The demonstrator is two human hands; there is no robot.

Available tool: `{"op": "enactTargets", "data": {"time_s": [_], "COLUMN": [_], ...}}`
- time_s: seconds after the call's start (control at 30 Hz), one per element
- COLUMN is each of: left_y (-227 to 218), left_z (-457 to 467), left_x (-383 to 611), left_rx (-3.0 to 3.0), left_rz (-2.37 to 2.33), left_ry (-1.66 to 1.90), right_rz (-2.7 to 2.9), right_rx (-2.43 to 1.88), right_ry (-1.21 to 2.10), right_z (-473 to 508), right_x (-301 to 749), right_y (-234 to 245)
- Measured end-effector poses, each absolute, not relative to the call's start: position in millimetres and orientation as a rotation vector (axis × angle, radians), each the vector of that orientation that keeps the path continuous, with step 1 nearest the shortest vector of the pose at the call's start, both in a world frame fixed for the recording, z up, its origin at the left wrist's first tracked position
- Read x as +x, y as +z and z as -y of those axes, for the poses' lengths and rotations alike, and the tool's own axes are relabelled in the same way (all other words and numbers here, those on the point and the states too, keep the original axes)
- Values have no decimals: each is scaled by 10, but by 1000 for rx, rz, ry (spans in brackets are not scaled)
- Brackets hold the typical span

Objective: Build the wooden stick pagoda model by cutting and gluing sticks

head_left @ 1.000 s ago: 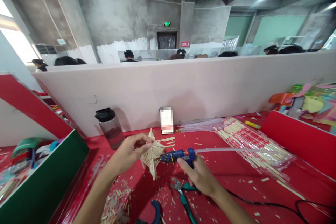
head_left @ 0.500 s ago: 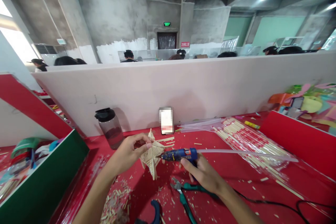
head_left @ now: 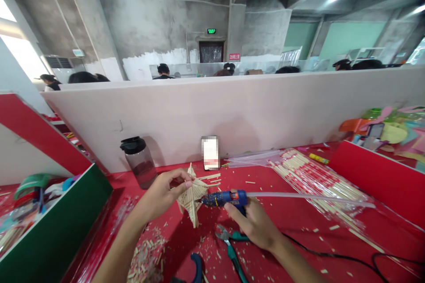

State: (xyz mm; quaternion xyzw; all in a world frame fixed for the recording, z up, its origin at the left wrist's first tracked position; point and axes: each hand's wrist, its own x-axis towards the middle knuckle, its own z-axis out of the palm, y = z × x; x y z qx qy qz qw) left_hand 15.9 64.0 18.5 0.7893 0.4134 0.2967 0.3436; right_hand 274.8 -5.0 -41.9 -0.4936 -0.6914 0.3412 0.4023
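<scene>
My left hand (head_left: 162,194) pinches a star-shaped piece made of glued wooden sticks (head_left: 192,199) and holds it upright over the red table (head_left: 299,216). My right hand (head_left: 254,223) grips a blue hot glue gun (head_left: 226,198). Its nozzle touches the star's right side. A long clear glue stick (head_left: 308,196) juts out of the gun's back to the right. A black cord (head_left: 335,256) runs off from my right hand toward the lower right.
Green-handled pliers (head_left: 230,247) lie just below the gun. A dark bottle (head_left: 139,161) and a phone (head_left: 210,152) stand against the pale partition (head_left: 265,110). Bagged wooden sticks (head_left: 315,181) lie at right, stick offcuts (head_left: 146,252) at lower left. A green-sided box (head_left: 56,225) sits at left.
The glue gun's nozzle shifted slightly along the star's right side, and my right hand moved a little with it. My left hand kept the star still.
</scene>
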Motion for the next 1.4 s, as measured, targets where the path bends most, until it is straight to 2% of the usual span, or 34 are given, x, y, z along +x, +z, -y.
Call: {"op": "enactTargets", "data": {"time_s": [0.5, 0.9, 1.17, 1.4], "left_y": [206, 163, 177, 156], "left_z": [-629, -651, -645, -664], "left_x": [173, 158, 158, 150], "left_rx": [2078, 2036, 2056, 2049], "left_rz": [-1080, -1064, -1054, -1045], "left_ry": [762, 769, 767, 777], "right_rz": [1814, 1795, 1592, 1745], "right_rx": [-1281, -1271, -1271, -1193], "right_ry": [783, 839, 1107, 917], "right_z": [62, 10, 21, 15], "right_x": [2762, 2877, 2952, 2899], "right_y": [-401, -363, -399, -338]}}
